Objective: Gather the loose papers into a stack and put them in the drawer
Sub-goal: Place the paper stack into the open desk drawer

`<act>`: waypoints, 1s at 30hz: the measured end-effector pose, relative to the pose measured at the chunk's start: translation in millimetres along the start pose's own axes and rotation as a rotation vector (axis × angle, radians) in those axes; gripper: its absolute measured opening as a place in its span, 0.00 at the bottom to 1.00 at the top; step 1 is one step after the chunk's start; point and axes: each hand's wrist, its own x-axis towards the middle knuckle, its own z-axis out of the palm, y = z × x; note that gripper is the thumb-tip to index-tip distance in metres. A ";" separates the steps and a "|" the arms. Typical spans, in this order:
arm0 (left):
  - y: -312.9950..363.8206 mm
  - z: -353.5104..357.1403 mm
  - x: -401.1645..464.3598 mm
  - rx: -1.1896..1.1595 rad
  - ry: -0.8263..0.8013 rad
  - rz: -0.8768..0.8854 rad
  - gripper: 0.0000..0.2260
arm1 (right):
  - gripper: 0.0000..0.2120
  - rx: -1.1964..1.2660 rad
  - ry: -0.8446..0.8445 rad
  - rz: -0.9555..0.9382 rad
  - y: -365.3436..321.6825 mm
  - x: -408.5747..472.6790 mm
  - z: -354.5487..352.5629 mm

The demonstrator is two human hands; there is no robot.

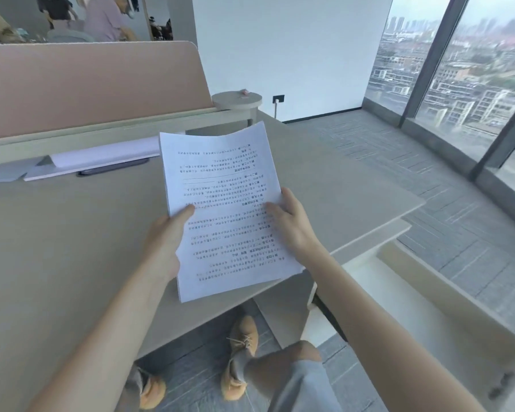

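Observation:
A stack of white printed papers (220, 185) is held above the desk's front edge, its text upside down to me. My left hand (168, 236) grips the stack's left edge with the thumb on top. On the right edge, my right hand (292, 224) holds it with fingers spread over the top sheet. An open white drawer (405, 295) juts out below the desk's right end, with nothing visible in it.
The grey desk (57, 248) carries more white sheets (101, 157) and a dark phone (113, 168) near the pink partition (87, 84). A small round table (237, 99) stands behind. Windows line the right side. My legs and tan shoes (240, 355) are below the desk.

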 end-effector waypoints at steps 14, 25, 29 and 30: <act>-59.0 150.0 -113.8 0.011 -0.129 -0.077 0.14 | 0.13 0.081 0.214 0.058 40.0 -102.4 -185.0; -109.8 250.5 -163.2 0.103 -0.233 0.013 0.08 | 0.18 0.004 0.364 0.207 93.9 -128.2 -301.4; -133.4 265.4 -161.0 0.259 -0.262 0.089 0.09 | 0.20 -0.013 0.306 0.274 124.0 -126.8 -330.1; -140.9 266.8 -158.7 0.309 -0.282 0.109 0.08 | 0.19 -0.038 0.299 0.287 130.1 -127.4 -335.6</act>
